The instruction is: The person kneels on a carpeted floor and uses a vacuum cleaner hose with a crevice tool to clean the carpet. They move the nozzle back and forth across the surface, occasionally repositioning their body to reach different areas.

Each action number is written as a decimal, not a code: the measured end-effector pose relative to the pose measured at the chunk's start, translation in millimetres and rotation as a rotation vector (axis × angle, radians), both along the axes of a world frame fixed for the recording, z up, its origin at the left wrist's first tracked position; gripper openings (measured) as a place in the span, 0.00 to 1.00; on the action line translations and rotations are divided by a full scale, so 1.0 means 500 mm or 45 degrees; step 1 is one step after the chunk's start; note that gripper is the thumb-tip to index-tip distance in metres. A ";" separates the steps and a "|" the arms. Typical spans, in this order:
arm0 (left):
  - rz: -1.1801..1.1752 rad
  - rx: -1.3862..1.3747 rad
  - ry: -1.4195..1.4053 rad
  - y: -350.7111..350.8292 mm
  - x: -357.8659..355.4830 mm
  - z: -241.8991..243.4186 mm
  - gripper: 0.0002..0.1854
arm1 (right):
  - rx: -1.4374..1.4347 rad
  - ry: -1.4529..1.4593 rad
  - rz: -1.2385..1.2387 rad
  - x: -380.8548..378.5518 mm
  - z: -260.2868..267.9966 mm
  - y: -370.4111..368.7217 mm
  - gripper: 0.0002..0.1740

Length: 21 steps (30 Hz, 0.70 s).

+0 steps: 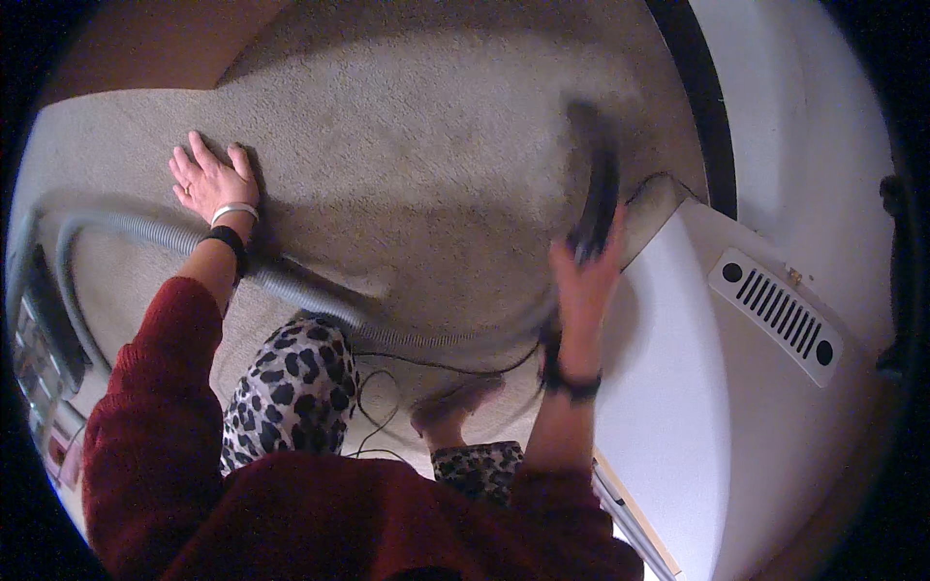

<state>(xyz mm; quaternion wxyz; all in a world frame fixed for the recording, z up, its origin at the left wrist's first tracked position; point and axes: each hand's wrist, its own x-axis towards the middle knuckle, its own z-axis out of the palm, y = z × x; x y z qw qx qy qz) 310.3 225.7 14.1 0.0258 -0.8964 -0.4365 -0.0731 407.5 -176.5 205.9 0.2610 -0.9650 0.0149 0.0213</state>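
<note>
My right hand (590, 290) grips the black curved end piece of a vacuum hose (601, 189). Motion blurs both, and the far tip is low over the beige carpet (407, 145) or on it; which one I cannot tell. From there a grey corrugated hose (305, 292) sweeps left across the floor and passes beneath my left forearm. My left hand (218, 181) rests palm down on the carpet with its fingers spread, holding nothing. At the left rim sits what looks like the vacuum cleaner's body (51, 327), partly cut off.
A white panel (668, 348) and a slotted vent plate (776, 317) stand close on the right. Black skirting (708, 109) edges the wall behind. A brown furniture piece (160, 51) occupies the upper left. Thin dark cable (443, 368) lies near my bare foot (450, 407).
</note>
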 end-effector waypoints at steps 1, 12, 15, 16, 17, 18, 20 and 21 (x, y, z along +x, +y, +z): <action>0.012 -0.027 0.011 -0.003 0.000 0.001 0.38 | 0.062 0.005 -0.052 0.067 -0.031 -0.004 0.50; 0.001 -0.036 -0.005 -0.012 0.007 0.019 0.38 | 0.194 0.487 -0.259 -0.181 0.056 -0.047 0.52; 0.001 -0.023 -0.010 -0.015 0.009 0.020 0.38 | 0.014 0.055 -0.017 -0.079 0.013 -0.016 0.52; -0.002 -0.030 0.005 -0.017 0.009 0.020 0.38 | 0.059 0.039 -0.018 -0.021 -0.018 -0.010 0.51; -0.001 -0.031 0.015 -0.018 0.009 0.021 0.38 | 0.133 0.064 -0.064 0.044 -0.052 -0.004 0.51; 0.003 -0.018 0.013 -0.019 0.010 0.022 0.38 | 0.100 0.009 -0.076 0.104 -0.085 0.004 0.50; 0.021 -0.005 0.002 -0.020 0.011 0.025 0.38 | 0.108 -0.085 -0.030 0.154 -0.113 0.002 0.49; 0.031 -0.029 0.037 -0.021 0.013 0.026 0.38 | 0.115 -0.090 -0.014 0.143 -0.109 -0.004 0.50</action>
